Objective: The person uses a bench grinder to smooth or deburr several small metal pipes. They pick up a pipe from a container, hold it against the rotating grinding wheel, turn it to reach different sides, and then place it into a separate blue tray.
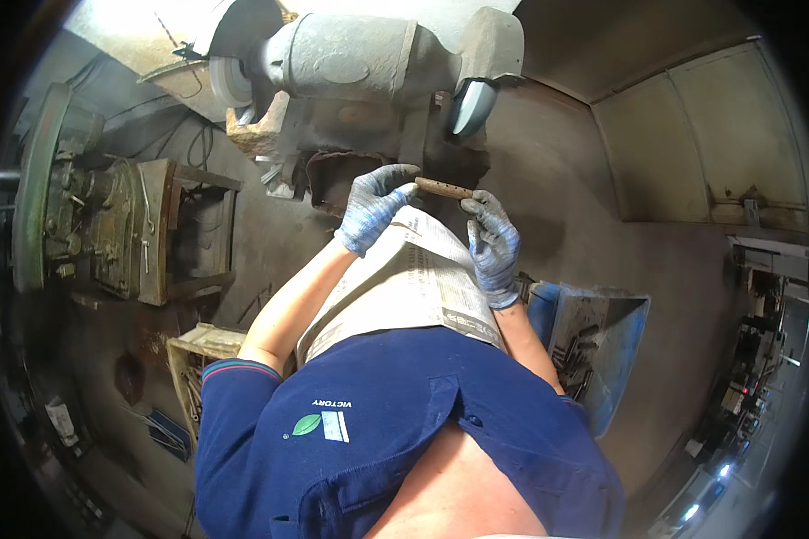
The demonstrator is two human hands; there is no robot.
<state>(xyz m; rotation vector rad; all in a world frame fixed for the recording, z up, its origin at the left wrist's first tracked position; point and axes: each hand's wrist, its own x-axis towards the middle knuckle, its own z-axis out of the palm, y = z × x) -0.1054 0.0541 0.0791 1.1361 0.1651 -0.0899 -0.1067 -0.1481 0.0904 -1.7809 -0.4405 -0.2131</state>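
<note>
My left hand [374,208] and my right hand [493,247] wear grey and blue work gloves. Between them, over my lap, they hold a short brown metal rod [443,188] with a row of small dark holes along it. The left fingers pinch one end and the right fingers pinch the other, so the rod lies nearly level, dipping slightly to the right. Printed newspaper [413,287] covers my lap below. Beyond my hands stands a grey bench grinder [346,58], with one wheel [232,85] at its left and another [474,108] at its right.
By my right forearm is a blue bin [627,337] containing several metal rods [577,352]. A wooden box [205,340] with metal pieces sits near my left elbow. Farther left stands a greasy machine [108,225]. Large metal panels [697,135] rise at the far right.
</note>
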